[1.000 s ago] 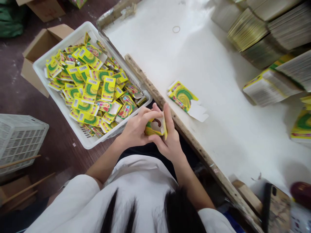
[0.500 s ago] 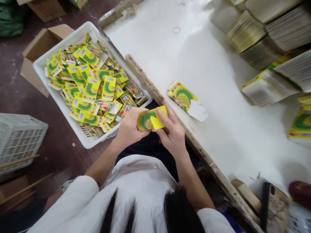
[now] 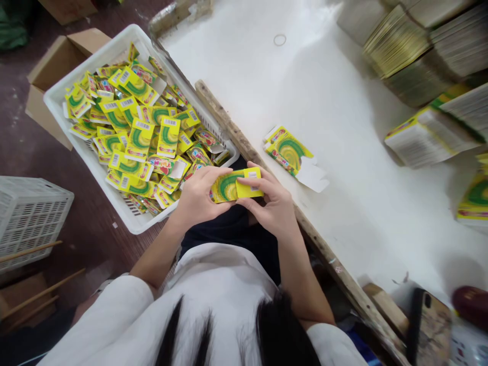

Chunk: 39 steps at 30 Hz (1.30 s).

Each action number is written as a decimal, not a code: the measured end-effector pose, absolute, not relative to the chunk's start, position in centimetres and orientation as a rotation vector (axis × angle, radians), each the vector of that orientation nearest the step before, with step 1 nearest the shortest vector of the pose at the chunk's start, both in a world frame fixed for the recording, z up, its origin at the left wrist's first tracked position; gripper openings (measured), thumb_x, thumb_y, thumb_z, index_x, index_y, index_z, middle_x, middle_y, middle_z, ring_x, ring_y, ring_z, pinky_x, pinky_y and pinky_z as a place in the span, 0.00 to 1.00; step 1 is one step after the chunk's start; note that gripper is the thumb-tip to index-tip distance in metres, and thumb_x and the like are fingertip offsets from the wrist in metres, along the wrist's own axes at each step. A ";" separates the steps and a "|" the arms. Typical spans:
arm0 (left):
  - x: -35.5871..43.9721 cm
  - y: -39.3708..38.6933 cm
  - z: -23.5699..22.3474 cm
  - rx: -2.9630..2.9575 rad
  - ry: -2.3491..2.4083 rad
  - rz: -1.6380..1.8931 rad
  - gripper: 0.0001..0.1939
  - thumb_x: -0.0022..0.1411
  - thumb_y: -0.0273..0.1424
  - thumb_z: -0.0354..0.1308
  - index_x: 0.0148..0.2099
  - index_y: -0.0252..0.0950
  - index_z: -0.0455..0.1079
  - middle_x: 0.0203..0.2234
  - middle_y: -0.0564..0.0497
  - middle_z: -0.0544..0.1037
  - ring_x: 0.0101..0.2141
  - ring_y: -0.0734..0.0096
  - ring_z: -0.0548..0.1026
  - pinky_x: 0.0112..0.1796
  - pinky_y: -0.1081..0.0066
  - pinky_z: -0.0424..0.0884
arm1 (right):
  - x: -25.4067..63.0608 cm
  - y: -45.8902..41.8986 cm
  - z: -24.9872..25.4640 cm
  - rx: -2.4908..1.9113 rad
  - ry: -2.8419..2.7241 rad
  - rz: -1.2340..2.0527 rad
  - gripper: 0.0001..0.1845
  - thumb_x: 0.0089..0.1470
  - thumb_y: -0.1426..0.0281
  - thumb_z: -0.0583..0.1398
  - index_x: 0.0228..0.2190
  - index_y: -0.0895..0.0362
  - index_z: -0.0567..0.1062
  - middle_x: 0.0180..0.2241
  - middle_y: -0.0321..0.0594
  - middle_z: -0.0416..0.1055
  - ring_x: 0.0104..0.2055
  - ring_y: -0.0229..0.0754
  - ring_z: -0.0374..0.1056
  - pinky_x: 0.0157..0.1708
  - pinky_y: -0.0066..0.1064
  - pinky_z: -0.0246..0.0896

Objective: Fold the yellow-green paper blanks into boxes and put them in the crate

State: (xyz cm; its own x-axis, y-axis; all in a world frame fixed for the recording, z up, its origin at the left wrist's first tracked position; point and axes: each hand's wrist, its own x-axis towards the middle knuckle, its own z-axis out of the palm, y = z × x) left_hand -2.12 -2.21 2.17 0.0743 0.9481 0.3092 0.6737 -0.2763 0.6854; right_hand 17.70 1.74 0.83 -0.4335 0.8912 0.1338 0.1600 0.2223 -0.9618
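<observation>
Both hands hold one small yellow and green carton (image 3: pixel 236 186) above my lap, between the basket and the table edge. My left hand (image 3: pixel 198 199) grips its left end with curled fingers. My right hand (image 3: pixel 274 209) pinches the yellow flap at its right end. A white plastic basket (image 3: pixel 72 86) to the left is heaped with several folded cartons of the same print. A short pile of flat unfolded cartons (image 3: pixel 290 153) lies on the white table (image 3: pixel 343 132) just beyond my right hand.
Tall stacks of flat carton blanks (image 3: pixel 427 66) line the table's far right. A rough wooden strip (image 3: pixel 236 137) edges the table. A phone (image 3: pixel 430 325) lies at the lower right. An upturned white crate (image 3: pixel 30 216) and cardboard boxes (image 3: pixel 53 66) stand on the floor at left.
The carton has turned from end-on to flat, its green swirl face now up, and my right fingers have shifted onto the yellow end flap. Both hands stayed in the same spot.
</observation>
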 end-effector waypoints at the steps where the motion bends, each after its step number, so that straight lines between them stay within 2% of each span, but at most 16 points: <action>1: -2.3 -2.3 2.1 1.980 1.610 1.033 0.28 0.51 0.33 0.71 0.54 0.38 0.71 0.47 0.45 0.81 0.47 0.58 0.79 0.50 0.60 0.74 | 17.9 1.8 0.9 -0.962 -1.813 1.259 0.16 0.56 0.68 0.68 0.47 0.50 0.81 0.61 0.47 0.71 0.66 0.54 0.64 0.61 0.50 0.66; 5: -2.6 -2.5 2.0 1.952 1.609 0.997 0.29 0.49 0.32 0.73 0.54 0.39 0.72 0.47 0.45 0.82 0.47 0.58 0.79 0.51 0.60 0.74 | 19.0 2.5 1.7 -0.942 -2.037 1.195 0.12 0.58 0.67 0.66 0.45 0.48 0.82 0.60 0.45 0.71 0.63 0.53 0.68 0.60 0.49 0.67; 11: -2.3 -2.5 2.1 1.981 1.613 0.987 0.28 0.50 0.32 0.72 0.54 0.41 0.72 0.47 0.47 0.81 0.48 0.57 0.79 0.51 0.58 0.74 | 19.0 2.0 1.7 -0.984 -2.021 1.170 0.11 0.55 0.70 0.68 0.42 0.49 0.80 0.61 0.45 0.69 0.65 0.55 0.65 0.60 0.50 0.67; 13: -2.1 -2.5 2.3 1.965 1.590 0.998 0.29 0.50 0.33 0.72 0.55 0.40 0.71 0.48 0.46 0.81 0.48 0.57 0.79 0.51 0.59 0.74 | 18.7 1.7 1.3 -0.974 -1.854 1.269 0.17 0.54 0.67 0.69 0.46 0.50 0.76 0.61 0.47 0.69 0.66 0.55 0.64 0.59 0.49 0.67; 16: -1.6 -2.5 2.3 1.972 1.554 1.027 0.30 0.51 0.34 0.72 0.55 0.38 0.70 0.47 0.45 0.81 0.47 0.58 0.79 0.50 0.60 0.74 | 18.1 1.2 0.6 -0.980 -1.547 1.409 0.30 0.48 0.63 0.73 0.50 0.50 0.69 0.58 0.48 0.71 0.60 0.53 0.70 0.54 0.43 0.72; 19: -1.1 -2.6 2.2 1.965 1.574 1.056 0.28 0.52 0.34 0.70 0.55 0.38 0.70 0.47 0.45 0.81 0.47 0.58 0.79 0.50 0.60 0.74 | 17.6 1.0 0.4 -1.044 -1.476 1.394 0.31 0.47 0.61 0.73 0.49 0.50 0.67 0.53 0.44 0.72 0.53 0.49 0.73 0.52 0.41 0.72; 22: -1.3 -2.7 2.0 1.929 1.579 1.054 0.28 0.53 0.34 0.70 0.55 0.39 0.69 0.47 0.45 0.80 0.47 0.58 0.79 0.50 0.61 0.74 | 17.6 1.3 0.9 -1.005 -1.640 1.377 0.34 0.51 0.56 0.70 0.55 0.51 0.67 0.57 0.46 0.69 0.58 0.52 0.70 0.59 0.44 0.67; 25: -1.9 -2.6 2.0 1.930 1.565 1.071 0.30 0.52 0.37 0.72 0.56 0.38 0.69 0.48 0.45 0.80 0.48 0.58 0.78 0.50 0.61 0.74 | 18.0 1.6 1.4 -0.840 -1.775 1.454 0.37 0.60 0.51 0.62 0.65 0.49 0.60 0.65 0.47 0.63 0.66 0.54 0.62 0.64 0.47 0.62; 28: -2.0 -2.5 2.0 1.967 1.593 1.106 0.29 0.53 0.36 0.72 0.55 0.38 0.70 0.48 0.45 0.80 0.48 0.58 0.78 0.51 0.61 0.74 | 17.9 1.6 1.4 -0.892 -1.915 1.293 0.33 0.67 0.56 0.55 0.69 0.47 0.54 0.71 0.44 0.54 0.72 0.52 0.51 0.70 0.50 0.51; 30: -1.7 -2.4 2.0 2.004 1.634 1.088 0.27 0.53 0.34 0.71 0.55 0.38 0.70 0.47 0.46 0.80 0.49 0.58 0.78 0.51 0.61 0.73 | 17.5 1.4 1.0 -0.944 -2.014 1.169 0.33 0.68 0.59 0.54 0.69 0.48 0.53 0.71 0.45 0.53 0.73 0.52 0.49 0.71 0.52 0.48; 32: -1.3 -2.3 2.0 2.006 1.663 1.067 0.24 0.56 0.34 0.69 0.54 0.39 0.70 0.47 0.47 0.80 0.48 0.59 0.78 0.50 0.61 0.74 | 17.2 1.4 0.3 -0.962 -2.018 1.116 0.33 0.68 0.59 0.54 0.70 0.48 0.52 0.69 0.48 0.56 0.71 0.52 0.54 0.69 0.52 0.52; 36: -2.8 -1.6 1.8 1.908 1.836 1.135 0.06 0.63 0.29 0.63 0.44 0.40 0.74 0.38 0.51 0.81 0.41 0.65 0.78 0.46 0.64 0.74 | 18.8 3.0 -1.2 -1.064 -1.802 1.033 0.42 0.65 0.54 0.57 0.71 0.49 0.45 0.61 0.50 0.67 0.58 0.52 0.70 0.59 0.49 0.67; 37: -3.9 -1.4 1.7 1.893 1.949 1.175 0.05 0.63 0.28 0.62 0.43 0.40 0.74 0.38 0.51 0.81 0.41 0.64 0.78 0.46 0.63 0.73 | 19.7 3.7 -1.6 -1.148 -1.758 0.951 0.42 0.64 0.53 0.58 0.70 0.49 0.45 0.58 0.50 0.70 0.54 0.51 0.72 0.56 0.49 0.69; 38: -5.1 -1.2 1.5 1.879 2.088 1.228 0.07 0.61 0.27 0.63 0.43 0.39 0.74 0.39 0.51 0.80 0.43 0.62 0.77 0.48 0.61 0.72 | 20.7 4.5 -1.9 -1.297 -1.724 0.809 0.40 0.64 0.54 0.58 0.69 0.50 0.49 0.56 0.49 0.71 0.53 0.51 0.72 0.55 0.49 0.68; 39: -6.4 -1.1 1.2 1.850 2.245 1.303 0.13 0.59 0.27 0.65 0.47 0.39 0.73 0.43 0.49 0.79 0.47 0.59 0.76 0.49 0.58 0.71 | 21.7 5.3 -2.2 -1.463 -1.733 0.652 0.36 0.62 0.56 0.60 0.66 0.52 0.57 0.55 0.50 0.71 0.54 0.53 0.71 0.56 0.50 0.67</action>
State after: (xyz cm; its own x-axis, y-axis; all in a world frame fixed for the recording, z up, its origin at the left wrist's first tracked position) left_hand -6.43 -1.05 1.23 -0.3258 0.7983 0.5065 0.8359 -0.0071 0.5488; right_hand 21.68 5.25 -2.17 -0.0526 0.9731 0.2243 0.5838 0.2122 -0.7837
